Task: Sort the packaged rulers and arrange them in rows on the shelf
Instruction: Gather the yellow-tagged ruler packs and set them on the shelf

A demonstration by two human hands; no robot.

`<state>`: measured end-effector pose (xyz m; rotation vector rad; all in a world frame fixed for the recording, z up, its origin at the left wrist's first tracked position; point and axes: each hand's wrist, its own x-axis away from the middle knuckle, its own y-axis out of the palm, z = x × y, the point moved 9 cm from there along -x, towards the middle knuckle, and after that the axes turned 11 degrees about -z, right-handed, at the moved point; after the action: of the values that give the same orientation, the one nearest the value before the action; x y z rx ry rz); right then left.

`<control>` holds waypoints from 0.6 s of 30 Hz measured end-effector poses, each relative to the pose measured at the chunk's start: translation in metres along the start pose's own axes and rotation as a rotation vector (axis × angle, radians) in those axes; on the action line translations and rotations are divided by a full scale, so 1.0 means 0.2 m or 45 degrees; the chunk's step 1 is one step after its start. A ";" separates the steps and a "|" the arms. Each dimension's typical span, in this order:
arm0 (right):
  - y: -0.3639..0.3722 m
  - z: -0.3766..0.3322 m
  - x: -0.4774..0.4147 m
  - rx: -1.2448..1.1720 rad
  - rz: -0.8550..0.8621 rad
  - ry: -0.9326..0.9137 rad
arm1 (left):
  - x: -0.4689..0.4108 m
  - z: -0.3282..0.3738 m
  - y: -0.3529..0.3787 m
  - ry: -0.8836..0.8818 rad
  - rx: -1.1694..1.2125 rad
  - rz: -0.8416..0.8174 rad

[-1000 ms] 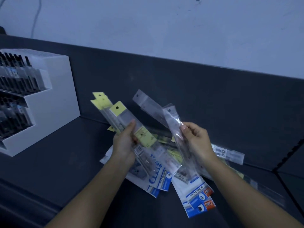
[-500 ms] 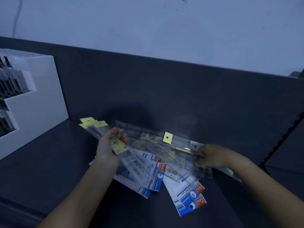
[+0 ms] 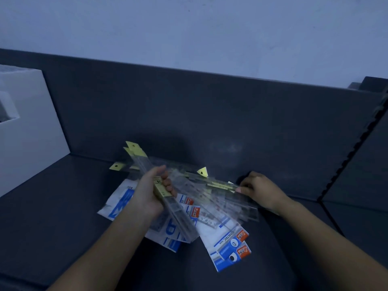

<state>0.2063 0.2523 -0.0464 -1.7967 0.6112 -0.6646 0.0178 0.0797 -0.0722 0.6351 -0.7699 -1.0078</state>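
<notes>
Shelf (image 3: 63,206) scene — left hand (image 3: 147,196) grips a bundle of yellow-tagged rulers (image 3: 179,217); right hand (image 3: 260,189) pinches a clear ruler pack (image 3: 218,184) atop the pile (image 3: 226,244).

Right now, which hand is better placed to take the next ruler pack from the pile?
Likely the right hand: its fingertips touch the clear packs, while the left hand is full, gripping a yellow-tagged bundle.
</notes>
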 end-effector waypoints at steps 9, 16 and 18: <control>-0.11 -0.01 0.03 -0.098 0.184 -0.032 | 0.00 0.00 0.05 0.021 -0.138 -0.087; -0.18 -0.12 0.08 -0.120 0.331 -0.125 | 0.00 -0.03 0.04 -0.024 -0.218 -0.043; -0.21 -0.14 0.10 -0.327 0.359 -0.166 | 0.01 -0.03 0.03 -0.015 -0.288 -0.010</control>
<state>0.2043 0.2329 0.0035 -1.9231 0.8721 -0.2847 0.0272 0.0819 -0.0705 0.4379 -0.6524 -1.0885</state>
